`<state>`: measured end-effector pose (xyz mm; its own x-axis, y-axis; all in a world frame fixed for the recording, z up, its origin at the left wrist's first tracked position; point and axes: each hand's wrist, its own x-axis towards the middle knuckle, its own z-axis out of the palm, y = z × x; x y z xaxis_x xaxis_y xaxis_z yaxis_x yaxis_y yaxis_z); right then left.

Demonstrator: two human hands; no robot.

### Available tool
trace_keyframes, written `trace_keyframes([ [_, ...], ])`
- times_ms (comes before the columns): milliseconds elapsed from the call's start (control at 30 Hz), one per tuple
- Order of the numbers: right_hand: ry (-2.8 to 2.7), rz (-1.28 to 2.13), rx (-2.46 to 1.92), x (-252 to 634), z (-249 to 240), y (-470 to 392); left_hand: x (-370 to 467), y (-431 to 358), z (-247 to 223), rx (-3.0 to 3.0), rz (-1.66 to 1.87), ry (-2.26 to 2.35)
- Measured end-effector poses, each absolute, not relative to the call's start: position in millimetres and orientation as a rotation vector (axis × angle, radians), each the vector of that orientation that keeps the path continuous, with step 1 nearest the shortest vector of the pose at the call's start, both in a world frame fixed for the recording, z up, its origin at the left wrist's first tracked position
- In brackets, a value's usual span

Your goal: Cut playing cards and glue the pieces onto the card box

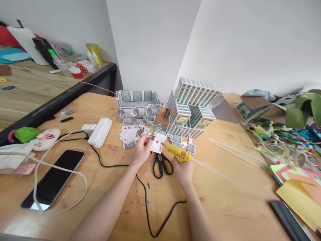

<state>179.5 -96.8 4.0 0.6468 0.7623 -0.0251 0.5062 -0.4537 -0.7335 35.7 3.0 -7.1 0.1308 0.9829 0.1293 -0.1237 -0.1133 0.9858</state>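
Pinched in my left hand (143, 149) is a playing card (157, 144), an ace of hearts with its face showing. My right hand (183, 169) grips a yellow hot glue gun (177, 152), its nozzle close to the card's right edge; whether they touch I cannot tell. A clear glue stick trails from the gun's back. Black-handled scissors (162, 165) lie on the table between my hands. Loose playing cards (135, 132) are spread behind my left hand, and small cut card pieces (177, 140) lie behind the gun. Further back stands a box built of folded playing cards (137, 107).
Card packs (190, 107) are stacked at the back right. Two glue sticks (233, 152) lie right of them. At left are a white power strip (100, 132), a phone (54, 179) and cables. A black cord (146, 201) loops in front. Coloured paper (298, 197) and craft scraps fill the right side.
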Motion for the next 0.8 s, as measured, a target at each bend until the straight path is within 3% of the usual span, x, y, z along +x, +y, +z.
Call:
trace_keyframes([
  [800,-1.038,0.465,-2.197,183.8,-2.3,-97.4,37.2,5.3,-12.1,1.202,1.227,0.951],
])
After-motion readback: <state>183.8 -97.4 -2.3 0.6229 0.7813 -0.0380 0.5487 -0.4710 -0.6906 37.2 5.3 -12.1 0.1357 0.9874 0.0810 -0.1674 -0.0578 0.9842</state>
